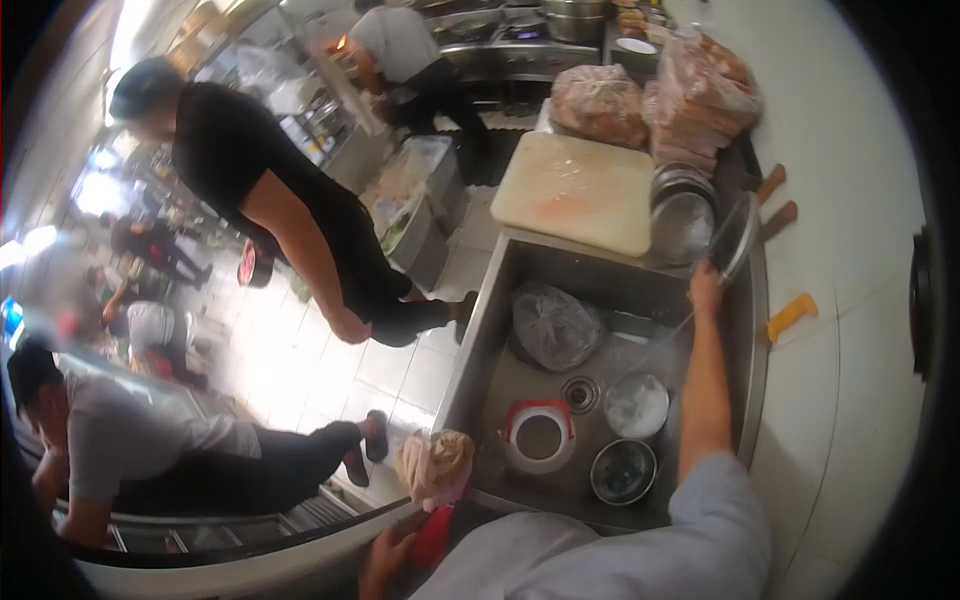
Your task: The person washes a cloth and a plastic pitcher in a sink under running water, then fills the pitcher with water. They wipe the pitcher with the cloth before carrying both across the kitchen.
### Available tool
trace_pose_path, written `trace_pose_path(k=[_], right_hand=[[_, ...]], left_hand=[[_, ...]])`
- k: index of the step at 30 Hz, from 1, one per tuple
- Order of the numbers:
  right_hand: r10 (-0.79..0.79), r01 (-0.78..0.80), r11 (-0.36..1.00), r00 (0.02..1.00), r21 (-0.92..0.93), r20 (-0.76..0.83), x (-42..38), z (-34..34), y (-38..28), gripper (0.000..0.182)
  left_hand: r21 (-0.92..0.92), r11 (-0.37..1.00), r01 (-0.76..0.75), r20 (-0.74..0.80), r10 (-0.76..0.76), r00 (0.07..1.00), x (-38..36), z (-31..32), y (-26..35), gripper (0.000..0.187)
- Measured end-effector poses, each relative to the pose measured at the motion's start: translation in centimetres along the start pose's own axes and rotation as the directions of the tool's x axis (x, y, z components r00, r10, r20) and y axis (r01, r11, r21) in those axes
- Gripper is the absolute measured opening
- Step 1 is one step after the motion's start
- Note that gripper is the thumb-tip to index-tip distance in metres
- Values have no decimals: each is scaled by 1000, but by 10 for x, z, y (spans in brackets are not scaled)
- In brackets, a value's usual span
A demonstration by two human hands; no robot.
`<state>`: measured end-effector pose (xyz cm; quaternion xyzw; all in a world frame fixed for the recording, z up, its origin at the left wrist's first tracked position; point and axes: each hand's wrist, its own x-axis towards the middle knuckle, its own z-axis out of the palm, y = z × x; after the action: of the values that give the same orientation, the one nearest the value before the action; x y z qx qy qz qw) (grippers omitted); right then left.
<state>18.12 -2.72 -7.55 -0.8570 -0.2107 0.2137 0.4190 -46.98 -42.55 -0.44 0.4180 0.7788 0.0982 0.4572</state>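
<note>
My right hand (706, 290) reaches past the far right of the sink. It is closed on the edge of a round, shallow metal bowl (741, 240) that is tilted up on its side near the wall. Low in the view, my left hand (387, 556) is partly hidden by my body. Its fingers curl against a red object (432, 538), whose kind I cannot make out. Just above that is a crumpled beige bundle (435, 466) at the sink's near-left corner. Below my right arm, a bowl with white contents (636, 405) sits in the metal sink (480, 375).
The sink also holds a clear plastic bag (556, 325), a white-and-red container (538, 440) and a metal bowl (623, 471). Beyond it are a cutting board (575, 190), stacked metal bowls (683, 215) and bagged food (600, 105). A yellow handle (791, 316) is by the wall. People stand at left.
</note>
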Motion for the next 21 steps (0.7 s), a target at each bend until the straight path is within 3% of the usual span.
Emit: trace_pose_path(k=[2, 3, 4, 5, 6, 7, 8, 9, 10, 11, 12, 13, 15, 16, 17, 20, 21], right_hand=[[-23, 12, 973, 999, 229, 46, -50, 2, 8, 36], [-273, 277, 953, 961, 124, -55, -69, 18, 43, 35], [-580, 571, 814, 789, -107, -203, -113, 30, 65, 31], [-637, 618, 745, 771, -250, 8, -130, 62, 127, 28], [-514, 586, 802, 776, -114, 366, -152, 47, 119, 25], [-273, 443, 895, 636, -52, 721, -180, 28, 104, 25], [-27, 316, 941, 419, -118, 908, -209, 9, 88, 28], [-123, 45, 992, 464, 116, 877, -214, 1, 87, 28], [-218, -207, 909, 504, 362, 836, -220, -5, 84, 29], [-263, -426, 697, 595, 576, 759, -225, -11, 87, 29], [-151, 85, 988, 517, 126, 843, -227, -11, 91, 31], [7, 582, 726, 525, -365, 851, -225, -10, 88, 32], [30, 598, 651, 595, -467, 803, -224, -9, 72, 36], [-69, 212, 974, 604, -77, 794, -234, -25, 47, 37], [-119, -250, 903, 637, 350, 762, -241, -36, 34, 39], [-88, -246, 951, 366, 187, 927, -226, -11, 42, 44], [-169, -141, 963, 343, 229, 924, -246, -14, 20, 46]], left_hand=[[236, 972, 14, -3, -14, 1000, -21, 0, 30, 52], [264, 964, 40, 105, -70, 992, -15, 2, 19, 55], [234, 970, 59, 123, -90, 988, -23, 0, 38, 56], [213, 975, 71, 147, -104, 984, -33, -3, 73, 56], [191, 979, 74, 177, -109, 978, -38, -5, 90, 57], [199, 979, 34, 193, -73, 979, -34, -3, 81, 56], [203, 979, -5, 202, -37, 979, -24, 0, 68, 56], [209, 977, -29, 221, -18, 975, -22, 8, 51, 55], [171, 985, 31, 268, -77, 960, -19, 16, 34, 57], [146, 986, 78, 319, -121, 940, -10, 23, 21, 59], [129, 985, 115, 371, -156, 916, -4, 24, 16, 61], [221, 970, 104, 345, -177, 922, -15, 16, 53, 60], [250, 968, 10, 346, -99, 933, -10, 17, 44, 59], [251, 968, -29, 338, -60, 939, -7, 21, 35, 58], [250, 968, -24, 287, -50, 957, -5, 28, 17, 57], [218, 970, -110, 256, 52, 965, 1, 27, 20, 55], [254, 957, -140, 255, 73, 964, 0, 22, 31, 56]])
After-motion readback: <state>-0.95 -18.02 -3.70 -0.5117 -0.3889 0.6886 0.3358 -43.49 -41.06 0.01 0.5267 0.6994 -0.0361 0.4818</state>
